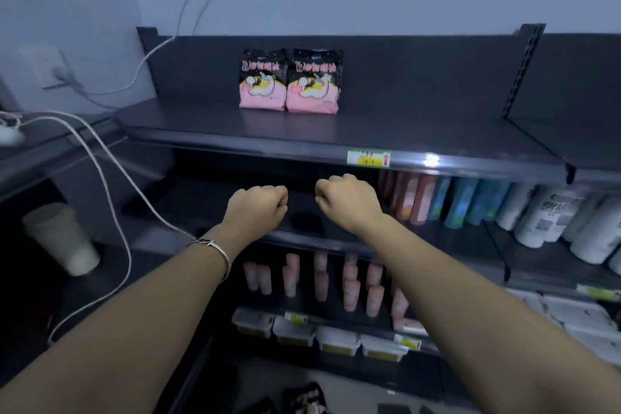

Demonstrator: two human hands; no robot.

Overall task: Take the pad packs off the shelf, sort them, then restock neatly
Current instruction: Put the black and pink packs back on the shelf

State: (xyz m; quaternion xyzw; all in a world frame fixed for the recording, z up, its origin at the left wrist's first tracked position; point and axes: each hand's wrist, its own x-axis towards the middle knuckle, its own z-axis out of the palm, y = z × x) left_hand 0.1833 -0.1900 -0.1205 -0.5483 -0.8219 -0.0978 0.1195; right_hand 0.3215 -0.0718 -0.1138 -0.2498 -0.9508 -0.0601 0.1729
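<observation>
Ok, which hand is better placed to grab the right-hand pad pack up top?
Probably right: the right hand hangs nearly under that pad pack, while the left hand sits under the other pack. Both fists hold nothing.

Two black-and-pink pad packs (314, 82) on the top shelf (420, 131), and one price label (368, 158) on its edge. Two hands, the left hand (257, 208) and right hand (347, 202), and one bracelet (215, 247). One paper cup (62, 237). Four lidded tubs (336, 339) in the lowest row. Roughly ten pink tubes (351, 292), too blurred to count exactly.
</observation>
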